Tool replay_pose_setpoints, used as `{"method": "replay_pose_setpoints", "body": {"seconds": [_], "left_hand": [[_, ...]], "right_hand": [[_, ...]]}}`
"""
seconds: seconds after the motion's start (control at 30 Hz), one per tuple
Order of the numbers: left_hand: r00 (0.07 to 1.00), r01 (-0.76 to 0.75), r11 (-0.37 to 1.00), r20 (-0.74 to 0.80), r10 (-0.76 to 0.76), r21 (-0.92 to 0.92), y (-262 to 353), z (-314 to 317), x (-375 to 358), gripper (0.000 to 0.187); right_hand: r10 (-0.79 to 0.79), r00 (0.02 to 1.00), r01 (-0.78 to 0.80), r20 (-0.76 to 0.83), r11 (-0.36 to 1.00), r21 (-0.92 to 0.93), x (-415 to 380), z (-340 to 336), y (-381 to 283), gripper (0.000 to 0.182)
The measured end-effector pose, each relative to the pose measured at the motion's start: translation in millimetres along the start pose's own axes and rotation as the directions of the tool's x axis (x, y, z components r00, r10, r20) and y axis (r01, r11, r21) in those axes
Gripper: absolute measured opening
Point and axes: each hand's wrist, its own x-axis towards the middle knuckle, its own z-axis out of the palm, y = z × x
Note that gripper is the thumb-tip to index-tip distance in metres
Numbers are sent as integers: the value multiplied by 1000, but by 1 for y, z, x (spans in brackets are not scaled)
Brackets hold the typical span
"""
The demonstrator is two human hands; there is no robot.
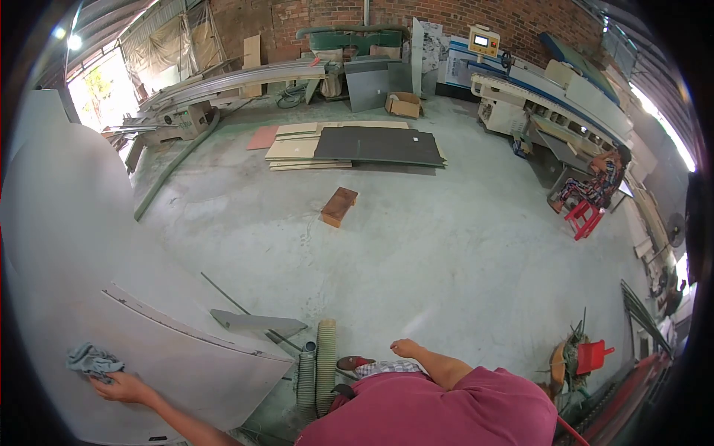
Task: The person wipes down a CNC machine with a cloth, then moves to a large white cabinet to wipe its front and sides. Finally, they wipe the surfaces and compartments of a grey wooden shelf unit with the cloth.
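At the lower left, my left hand is closed on a crumpled grey-blue cloth, which lies against a large white panel. My right hand hangs over the floor near my body, its fingers curled, with nothing visible in it. Two ribbed hoses stand between the panel and my legs. A thin grey offcut lies beside the panel's edge.
A brown block sits on the floor ahead, before stacked boards. A person sits on a red stool at the right. A red dustpan is at the lower right. Machines line the back wall.
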Motion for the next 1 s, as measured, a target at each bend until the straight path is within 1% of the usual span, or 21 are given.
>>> {"method": "replay_pose_setpoints", "body": {"seconds": [0.03,0.1,0.13,0.2,0.23,0.27,0.3,0.33,0.37,0.4,0.43,0.5,0.63,0.7,0.73,0.8,0.83,0.87,0.93,0.97,1.0], "left_hand": [[1000,0,1000,1,0,-2,3,2,12,37],[996,-76,997,-41,75,-17,9,7,34,36],[996,-76,997,-40,75,-21,13,9,43,36],[998,-19,1000,-52,19,3,23,15,57,34],[999,-20,1000,-50,20,-2,31,16,63,34],[995,-60,998,-87,58,-17,41,15,68,33],[988,-100,995,-123,95,-30,48,16,71,32],[988,-100,994,-121,95,-32,54,20,73,32],[978,-143,987,-161,129,-77,58,23,74,31],[966,-186,975,-202,160,-119,62,26,75,30],[967,-185,976,-200,159,-119,68,28,75,30],[956,-195,967,-251,149,-167,77,30,72,31],[958,-159,964,-268,99,-213,69,42,66,30],[939,-270,936,-276,204,-227,50,52,65,31],[939,-272,934,-277,204,-233,47,55,61,31],[930,-311,887,-302,210,-341,39,61,51,34],[912,-401,877,-205,355,-266,8,67,53,50],[912,-401,874,-205,355,-274,8,66,49,50],[896,-424,865,-267,356,-268,14,61,38,48],[887,-438,864,-274,371,-248,34,47,34,48],[888,-438,862,-270,371,-255,32,49,30,48]], "right_hand": [[29,1000,-29,7,1000,0,-3,1,5,33],[53,999,-53,2,999,-3,-9,0,13,33],[76,997,-76,-2,997,-7,-11,-1,15,33],[105,994,-105,-11,994,2,-13,-1,18,33],[132,991,-132,-18,991,9,-13,-1,19,33],[135,991,-134,-19,991,12,-13,0,19,33],[128,991,-127,-27,992,21,-13,1,18,33],[120,992,-119,-36,992,29,-11,3,20,33],[123,992,-122,-35,992,29,-9,6,20,33],[87,995,-86,-41,996,27,-6,9,19,33],[50,998,-49,-48,999,23,-5,9,15,33],[43,998,-42,-54,999,33,-5,10,8,33],[35,997,-29,-72,997,73,-5,8,-4,32],[43,996,-37,-83,996,78,-6,9,-3,32],[47,995,-40,-91,996,78,-5,11,-1,32],[53,993,-44,-106,995,85,-5,15,5,32],[57,992,-47,-116,995,86,-7,17,8,32],[63,991,-52,-119,994,91,-9,18,10,32],[89,990,-79,-112,993,90,-14,21,14,32],[96,989,-86,-113,992,95,-17,21,15,32],[123,987,-113,-104,989,99,-20,21,16,32]]}}
